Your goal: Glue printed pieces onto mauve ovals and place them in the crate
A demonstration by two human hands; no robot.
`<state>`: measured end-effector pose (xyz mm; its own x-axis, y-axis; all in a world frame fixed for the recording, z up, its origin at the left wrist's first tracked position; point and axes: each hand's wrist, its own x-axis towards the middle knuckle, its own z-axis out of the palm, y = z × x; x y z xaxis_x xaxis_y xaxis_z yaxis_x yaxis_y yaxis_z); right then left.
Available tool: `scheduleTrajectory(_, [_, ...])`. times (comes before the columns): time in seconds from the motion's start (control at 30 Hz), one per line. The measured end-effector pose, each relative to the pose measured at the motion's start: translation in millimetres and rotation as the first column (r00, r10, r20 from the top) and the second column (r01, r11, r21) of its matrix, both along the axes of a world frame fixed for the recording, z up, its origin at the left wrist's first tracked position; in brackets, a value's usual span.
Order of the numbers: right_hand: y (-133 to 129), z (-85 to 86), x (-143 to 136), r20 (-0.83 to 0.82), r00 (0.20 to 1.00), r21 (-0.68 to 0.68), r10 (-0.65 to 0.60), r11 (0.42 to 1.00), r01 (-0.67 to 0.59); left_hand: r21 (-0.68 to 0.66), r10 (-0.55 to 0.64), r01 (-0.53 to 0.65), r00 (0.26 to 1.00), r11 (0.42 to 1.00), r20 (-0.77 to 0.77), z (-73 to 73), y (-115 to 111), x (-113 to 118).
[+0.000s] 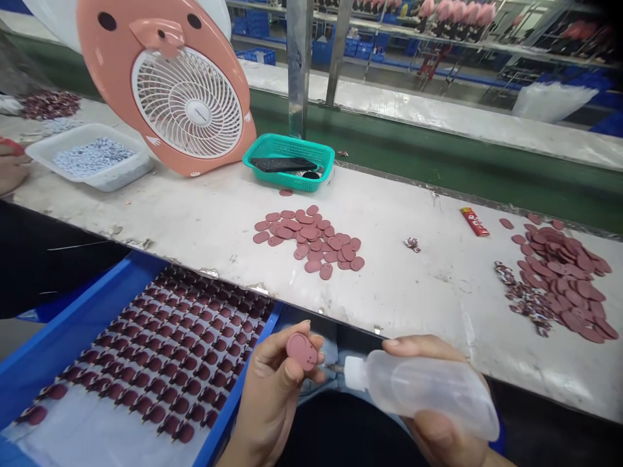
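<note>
Between the fingers of my left hand (277,383) is a reddish-brown oval disc (302,351) with small dark marks. My right hand (438,395) is wrapped round a translucent squeeze bottle (433,389) with a white cap, lying nearly level. Its thin tip points left, close to the disc's lower right edge; whether they touch is hard to tell. Beyond my hands, a loose pile of similar discs (311,233) lies on the white table (389,292). To the lower left, a blue tray (87,311) holds rows of dark red pieces on a pale sheet.
A pink fan (195,110), a teal basket (292,181) and a white tub (92,175) of small pieces stand along the back. At the right lie more discs (569,279) and a red wrapper (474,222). Another person's hand (12,168) is at the far left.
</note>
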<state>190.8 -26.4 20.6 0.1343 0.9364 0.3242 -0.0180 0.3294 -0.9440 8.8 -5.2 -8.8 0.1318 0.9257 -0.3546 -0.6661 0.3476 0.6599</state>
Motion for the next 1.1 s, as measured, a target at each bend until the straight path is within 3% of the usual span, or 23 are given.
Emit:
scheduleTrajectory(0.4, [3.9,4.5,-1.6,0.050,0.998,-0.003,0.040,0.999,-0.040,0.004,-0.011,0.011,1.000,1.000,-0.012,0.9,3.2,0.0])
scheduleTrajectory(0.73, [10.7,17.3,-0.7,0.260,0.964,0.102,-0.054,0.994,0.029,0.000,0.002,-0.002,0.998,1.000,-0.055,3.1,1.5,-0.7])
scheduleTrajectory(0.87, [13.6,23.9,-4.2,0.243,0.964,0.133,-0.111,0.988,0.080,0.003,0.016,-0.016,0.999,1.000,-0.042,4.1,1.2,-1.2])
scheduleTrajectory(1.1, [13.8,19.9,-4.9,0.193,0.981,0.059,-0.007,0.998,-0.004,-0.031,0.062,-0.064,0.996,0.997,-0.072,10.3,1.8,2.1])
